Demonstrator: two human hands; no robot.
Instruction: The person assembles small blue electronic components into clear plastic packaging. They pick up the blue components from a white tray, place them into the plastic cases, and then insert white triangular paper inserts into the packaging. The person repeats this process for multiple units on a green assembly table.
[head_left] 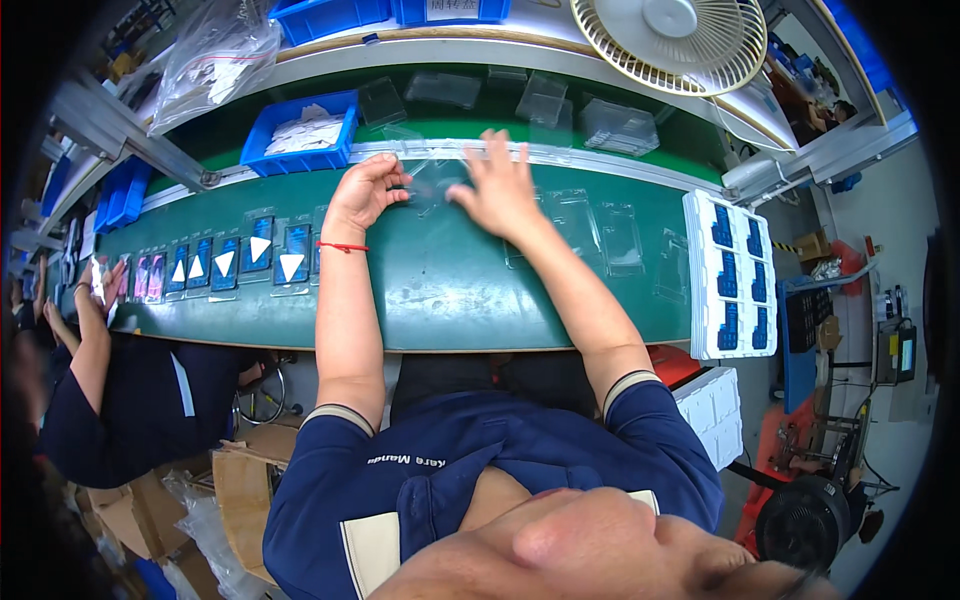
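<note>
We find the clear plastic case near the far edge of the green bench, in the gap between the two hands. Our left hand is curled, its thumb and fingertips drawn near one another beside the case; we cannot tell whether they pinch its edge. Our right hand is spread wide, fingers fanned and blurred, on the other side of it, and we see nothing clearly gripped there.

We judge the case very light and thin-walled, springy rather than soft, and smooth enough to slide on the bench or out of dry fingers. It probably creases or cracks if squeezed across its middle, and it likely smudges easily. So we would take it by opposite rims, thumb and fingertip, pressing lightly and leaving the broad face alone. Being see-through, its edges are hard to pick out; the clear cases lying to the right look much the same.
</note>
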